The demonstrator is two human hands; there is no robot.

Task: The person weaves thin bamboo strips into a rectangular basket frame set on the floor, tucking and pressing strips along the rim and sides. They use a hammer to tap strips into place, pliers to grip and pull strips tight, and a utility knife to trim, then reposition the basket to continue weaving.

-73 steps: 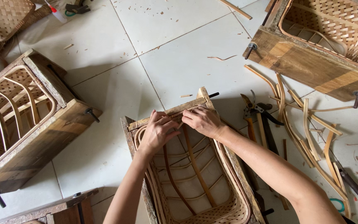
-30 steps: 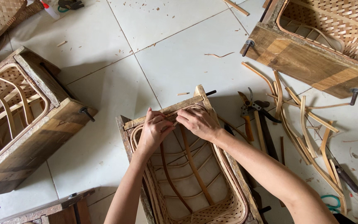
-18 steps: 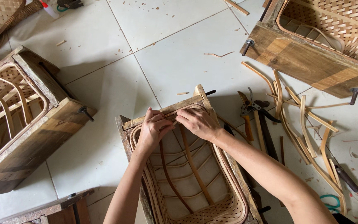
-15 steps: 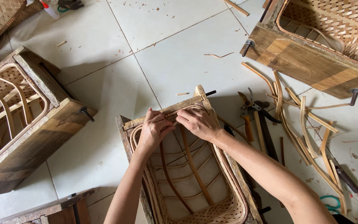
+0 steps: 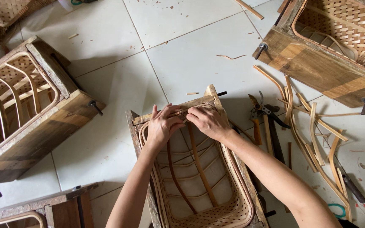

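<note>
two hands meet at the far rim of a half-woven rattan basket [image 5: 199, 181] that sits inside a wooden frame mould [image 5: 137, 126] on the white tiled floor [image 5: 182, 50]. the left hand [image 5: 163, 124] curls over the rim with fingers bent, pressing the cane band; the right hand [image 5: 208, 121] pinches the same band just beside it, fingertips nearly touching. near the right forearm lie orange-handled pruning shears [image 5: 256, 122] and a scatter of bent cane strips [image 5: 313, 135]. a second mould with a basket [image 5: 17, 105] stands well apart to the left, a third [image 5: 339, 46] at upper right.
</note>
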